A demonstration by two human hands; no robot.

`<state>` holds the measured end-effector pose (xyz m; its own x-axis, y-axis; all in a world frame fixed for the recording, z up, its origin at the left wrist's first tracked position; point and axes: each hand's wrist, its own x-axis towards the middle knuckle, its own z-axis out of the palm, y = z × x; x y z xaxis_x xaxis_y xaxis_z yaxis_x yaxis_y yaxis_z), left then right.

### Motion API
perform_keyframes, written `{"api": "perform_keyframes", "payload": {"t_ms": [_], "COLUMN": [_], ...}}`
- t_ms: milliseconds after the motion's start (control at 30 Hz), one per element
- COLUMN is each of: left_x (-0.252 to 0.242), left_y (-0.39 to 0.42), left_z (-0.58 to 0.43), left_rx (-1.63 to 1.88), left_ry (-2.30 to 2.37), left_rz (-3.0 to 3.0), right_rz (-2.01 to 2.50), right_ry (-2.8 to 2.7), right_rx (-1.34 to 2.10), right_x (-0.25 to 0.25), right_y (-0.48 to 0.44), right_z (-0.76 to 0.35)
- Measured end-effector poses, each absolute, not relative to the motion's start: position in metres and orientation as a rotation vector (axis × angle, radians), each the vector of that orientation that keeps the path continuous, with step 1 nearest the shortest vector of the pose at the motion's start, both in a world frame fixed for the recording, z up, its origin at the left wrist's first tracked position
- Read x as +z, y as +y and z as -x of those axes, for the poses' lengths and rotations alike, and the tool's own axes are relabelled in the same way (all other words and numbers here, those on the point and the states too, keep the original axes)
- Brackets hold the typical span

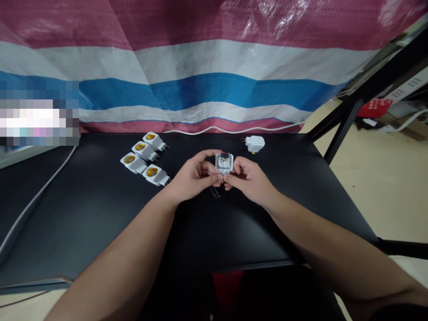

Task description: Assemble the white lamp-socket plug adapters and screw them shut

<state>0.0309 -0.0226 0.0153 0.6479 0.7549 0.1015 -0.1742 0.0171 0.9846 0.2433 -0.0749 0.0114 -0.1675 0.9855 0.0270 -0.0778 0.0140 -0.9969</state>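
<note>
Between my two hands, above the middle of the black table, is a small white plug-in lamp socket housing (224,163), its open side showing metal parts inside. My left hand (200,171) grips its left side, with the thumb at the lower edge and the index finger over the top. My right hand (245,174) pinches the lower right edge between thumb and fingers. Under my hands lies a dark, slim object (214,192), partly hidden, whose kind I cannot make out. A touch of red shows behind the housing's top edge.
Several white lamp sockets with plug prongs (152,174) lie at the left, gold threads showing. Another white plug piece (255,143) lies at the back right. A white cable (214,129) runs along the rear edge, before a striped tarp (214,91). A black metal frame (337,129) stands right.
</note>
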Motion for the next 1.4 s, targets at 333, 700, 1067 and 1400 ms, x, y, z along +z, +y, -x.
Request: {"api": "perform_keyframes", "payload": {"t_ms": [333,700,1067,1400], "left_x": [0.0153,0.0169,0.0168,0.0183], "left_y": [-0.0222,-0.0197,-0.0191,-0.0204], "left_z": [-0.0304,-0.0276,-0.0255,-0.0277], "left_rx": [0.768,0.753,0.756,0.779], "left_ry": [0.535,0.529,0.551,0.540], "left_rz": [-1.371,-1.314,-1.275,-1.319], "right_rz": [1.042,0.958,0.968,0.956], "right_ry": [-1.318,-1.367,-1.358,-1.382], "right_rx": [1.329,1.397,1.448,1.425], "right_x": [0.0084,0.0102,0.0118,0.0088], "right_y": [-0.0739,-0.0693,-0.0668,-0.0671], "right_z": [-0.2452,-0.2500,-0.2519,-0.2520]}}
